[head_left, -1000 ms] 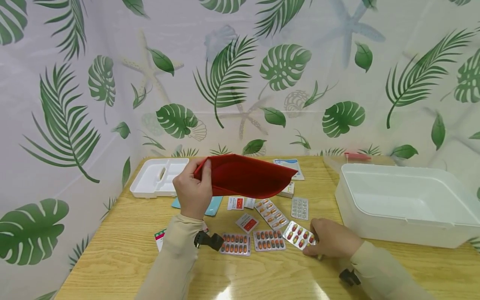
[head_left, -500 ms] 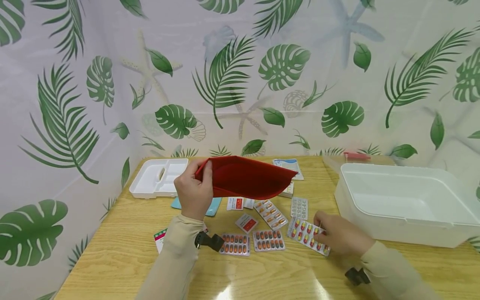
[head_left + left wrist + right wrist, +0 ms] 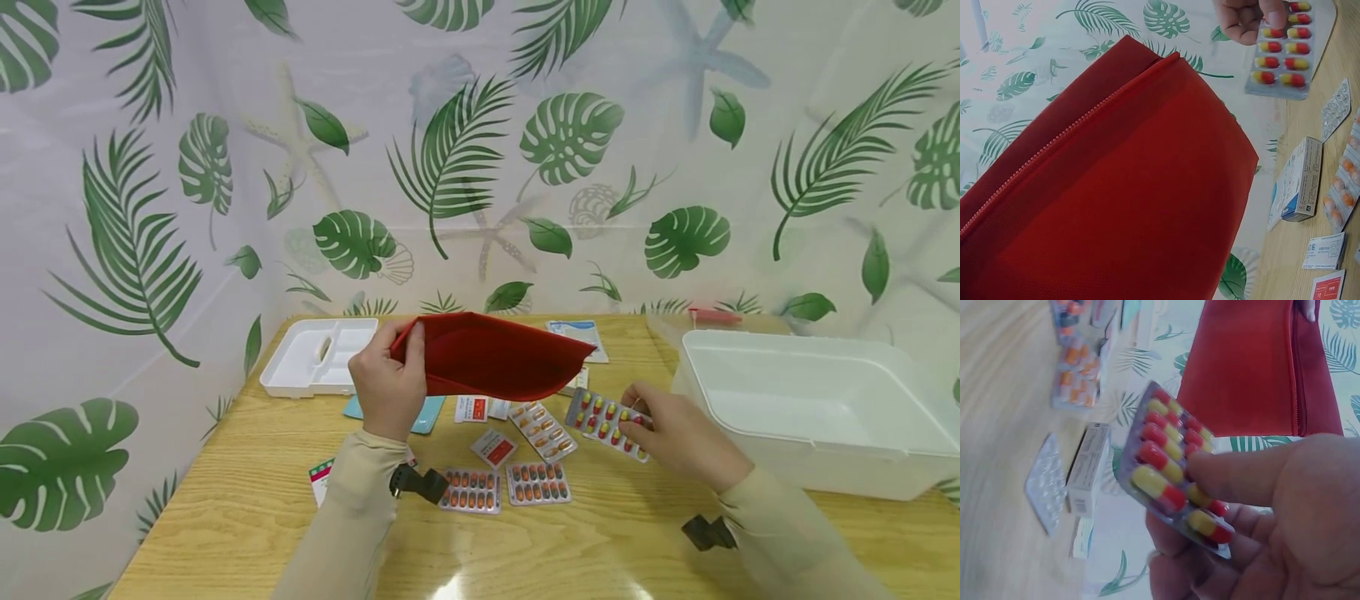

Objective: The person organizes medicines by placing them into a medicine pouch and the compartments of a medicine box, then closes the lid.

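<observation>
In the head view my left hand point(image 3: 390, 383) grips a red zippered pouch point(image 3: 495, 358) by its left end, above the table, and the pouch's mouth gapes. The zipper point(image 3: 1072, 128) runs along the upper edge in the left wrist view. My right hand point(image 3: 690, 437) pinches a blister pack of red and yellow capsules point(image 3: 600, 421) between thumb and fingers, lifted off the table to the right of the pouch. Its capsule side faces the thumb in the right wrist view. Below the pouch lie a blister pack of orange capsules point(image 3: 543, 431) and two of orange and dark capsules point(image 3: 538, 483).
A deep white bin point(image 3: 810, 467) stands at the right. At the back left lies a shallow white tray point(image 3: 288, 362). Small red and white packets point(image 3: 495, 447), a light-blue packet point(image 3: 427, 414), a small white carton point(image 3: 1304, 181) and a clear blister pack point(image 3: 1336, 109) lie around the middle.
My right hand has lifted the red and yellow blister pack off the table and raised it toward the pouch. The left hand and pouch have hardly moved.
</observation>
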`<state>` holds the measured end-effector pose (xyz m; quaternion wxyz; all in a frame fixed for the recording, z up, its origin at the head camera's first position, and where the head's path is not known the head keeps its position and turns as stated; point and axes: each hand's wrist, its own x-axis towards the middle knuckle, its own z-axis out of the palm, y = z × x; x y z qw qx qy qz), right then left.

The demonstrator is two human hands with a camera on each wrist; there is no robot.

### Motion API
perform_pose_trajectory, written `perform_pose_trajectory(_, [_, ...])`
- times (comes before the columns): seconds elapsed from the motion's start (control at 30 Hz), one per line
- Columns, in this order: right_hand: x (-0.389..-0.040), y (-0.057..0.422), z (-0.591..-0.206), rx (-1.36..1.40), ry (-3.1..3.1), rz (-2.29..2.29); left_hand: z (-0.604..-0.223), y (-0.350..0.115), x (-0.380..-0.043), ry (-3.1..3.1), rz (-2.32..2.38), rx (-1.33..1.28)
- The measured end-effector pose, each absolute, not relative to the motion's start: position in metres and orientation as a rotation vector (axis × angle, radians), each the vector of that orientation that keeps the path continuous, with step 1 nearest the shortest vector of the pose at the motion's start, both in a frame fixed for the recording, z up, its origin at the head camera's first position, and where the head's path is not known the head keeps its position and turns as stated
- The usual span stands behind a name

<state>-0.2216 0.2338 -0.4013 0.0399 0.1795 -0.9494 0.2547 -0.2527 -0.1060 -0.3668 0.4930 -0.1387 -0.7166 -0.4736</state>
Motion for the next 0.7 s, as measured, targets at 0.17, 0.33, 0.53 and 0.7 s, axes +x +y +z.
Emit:
perform_pose_trajectory(0.17, [-0.232,0.228,-0.397,0.436,-2.831,0.841,-0.364,-0.108,-0.252,-1.71,-1.149,-0.315])
perform_pose_trajectory(0.33, [-0.244,0.224,-0.395,0.279,-2.72,0.931,-0.362,-0.109,-0.252,-1.703,-1.157,-0.31])
perform_pose_trajectory(0.53, [-0.252,0.22,-0.388,0.008,-2.342,1.161,-0.363,-0.108,-0.253,-1.715,-1.154,-0.319])
perform_pose_trajectory(0.7, [-0.246,0.214,-0.374,-0.037,-2.061,1.298,-0.365,-0.105,-0.253,-1.723,-1.15,-0.331])
